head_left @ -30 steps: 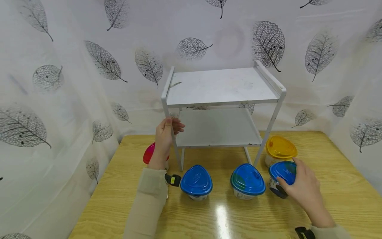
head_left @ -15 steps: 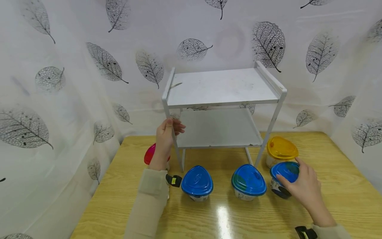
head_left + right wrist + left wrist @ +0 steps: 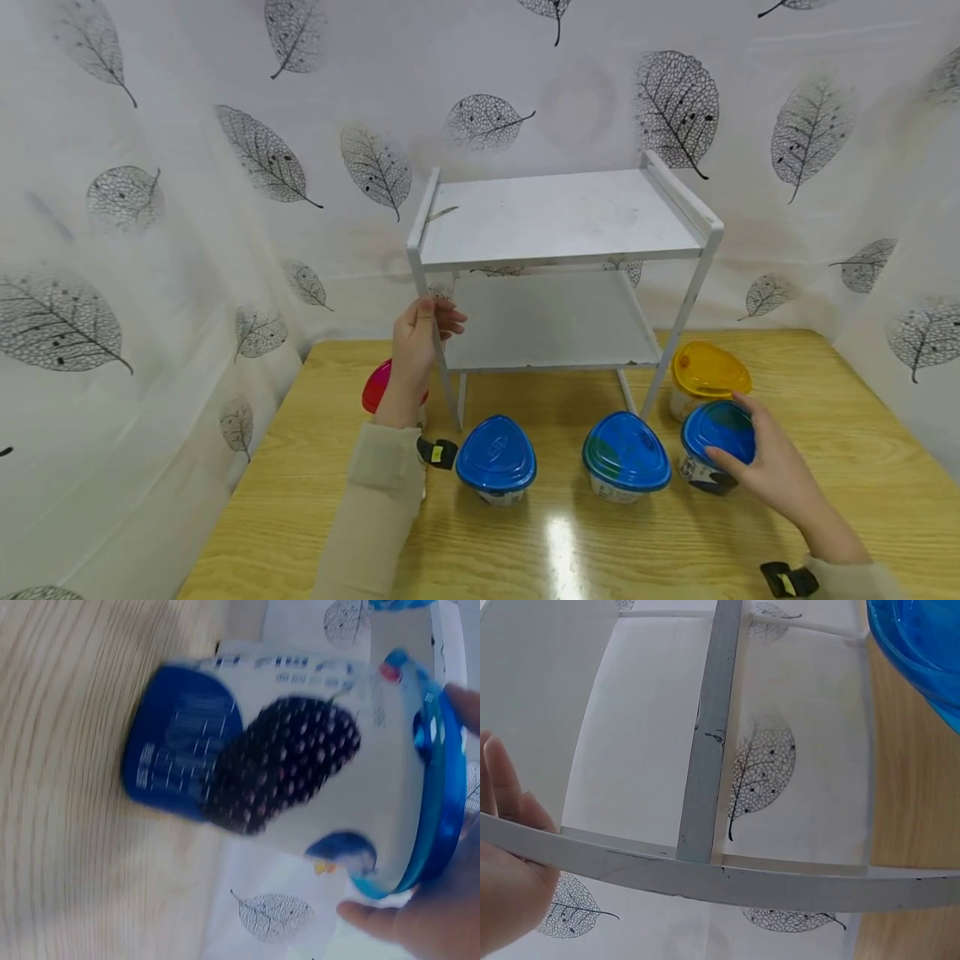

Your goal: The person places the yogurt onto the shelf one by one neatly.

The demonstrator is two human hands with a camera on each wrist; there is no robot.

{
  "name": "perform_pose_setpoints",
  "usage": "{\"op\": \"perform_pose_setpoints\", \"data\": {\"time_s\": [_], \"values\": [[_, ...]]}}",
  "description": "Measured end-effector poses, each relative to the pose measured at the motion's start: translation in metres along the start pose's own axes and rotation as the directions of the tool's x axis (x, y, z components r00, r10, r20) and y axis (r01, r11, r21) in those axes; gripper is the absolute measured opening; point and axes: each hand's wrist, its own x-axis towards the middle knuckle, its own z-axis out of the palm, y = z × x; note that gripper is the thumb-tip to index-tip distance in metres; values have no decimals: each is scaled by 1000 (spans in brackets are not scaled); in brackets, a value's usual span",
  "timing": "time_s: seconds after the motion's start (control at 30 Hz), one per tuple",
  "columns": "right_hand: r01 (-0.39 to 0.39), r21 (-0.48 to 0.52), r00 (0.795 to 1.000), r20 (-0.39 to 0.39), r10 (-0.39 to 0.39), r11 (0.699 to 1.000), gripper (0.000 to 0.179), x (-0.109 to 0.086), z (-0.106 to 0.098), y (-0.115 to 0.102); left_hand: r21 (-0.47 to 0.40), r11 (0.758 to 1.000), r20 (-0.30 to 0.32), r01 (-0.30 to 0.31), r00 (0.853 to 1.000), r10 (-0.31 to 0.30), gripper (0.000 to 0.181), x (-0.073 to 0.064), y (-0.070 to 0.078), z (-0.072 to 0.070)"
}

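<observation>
My left hand (image 3: 412, 342) grips the front left leg of a white two-tier shelf (image 3: 558, 212), thumb in front and fingers behind the post. In the left wrist view the fingers (image 3: 506, 787) show behind the grey post. My right hand (image 3: 776, 467) holds a blue-lidded tub (image 3: 718, 429) by its lid, thumb on the near side and fingers on the far side. The right wrist view shows a blackberry picture on this tub (image 3: 285, 761); whether its base touches the table is hard to tell. Its lid slightly overlaps the yellow-lidded tub (image 3: 708, 371) behind.
Two more blue-lidded tubs, a left one (image 3: 497, 454) and a right one (image 3: 626, 450), stand before the shelf. A red-lidded tub (image 3: 377, 386) is partly hidden behind my left forearm. A leaf-patterned curtain (image 3: 570, 92) surrounds the wooden table (image 3: 285, 500).
My right hand has closed in on the blue-lidded tub and shifted slightly right; the tub has moved a little back, its lid tilting. The left hand stays on the shelf leg.
</observation>
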Motion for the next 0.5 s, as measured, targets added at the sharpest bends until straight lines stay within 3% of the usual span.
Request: {"op": "perform_pose_setpoints", "data": {"time_s": [0.37, 0.5], "values": [[83, 38, 995, 56, -85, 996, 83, 2, -5, 12, -11, 1000, -12, 11, 1000, -11, 35, 1, 1, 0], [21, 93, 998, 52, -26, 995, 81, -2, -5, 14, -9, 1000, -8, 14, 1000, -14, 35, 1, 0, 0]]}}
